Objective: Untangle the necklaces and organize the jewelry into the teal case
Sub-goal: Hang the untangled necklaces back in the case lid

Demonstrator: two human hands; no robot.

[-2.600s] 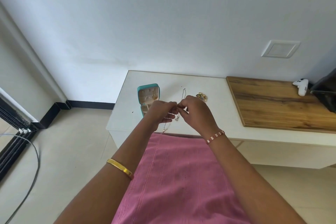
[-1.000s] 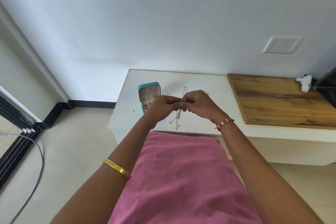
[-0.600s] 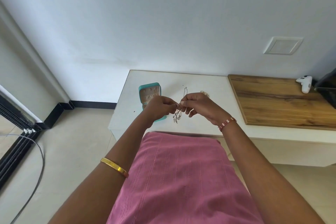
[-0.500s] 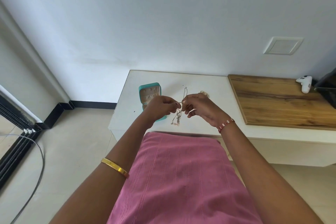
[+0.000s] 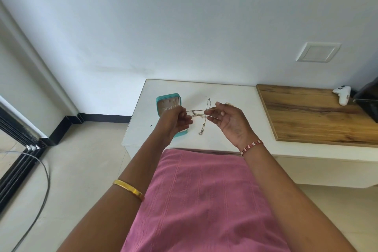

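Over the white table (image 5: 229, 92), both hands hold a thin tangled chain (image 5: 196, 111) stretched level between them. My left hand (image 5: 176, 120) pinches its left end, my right hand (image 5: 229, 118) pinches the right end with the palm turned up. A knot and loose strands hang from the chain's middle. Another thin necklace (image 5: 205, 120) lies straight on the table below the hands. The open teal case (image 5: 166, 104) stands behind my left hand, partly hidden by it. A small gold jewelry heap (image 5: 229, 104) peeks out behind my right hand.
A wooden board (image 5: 315, 112) covers the table's right part, with a white game controller (image 5: 342, 94) and a dark screen edge (image 5: 368, 104) at the far right. A pink garment (image 5: 200, 200) fills the foreground. A cable (image 5: 44, 190) lies on the floor at left.
My hands have drawn apart, stretching the chain out level between them. My right palm has turned upward, and the necklace lying on the table shows more fully.
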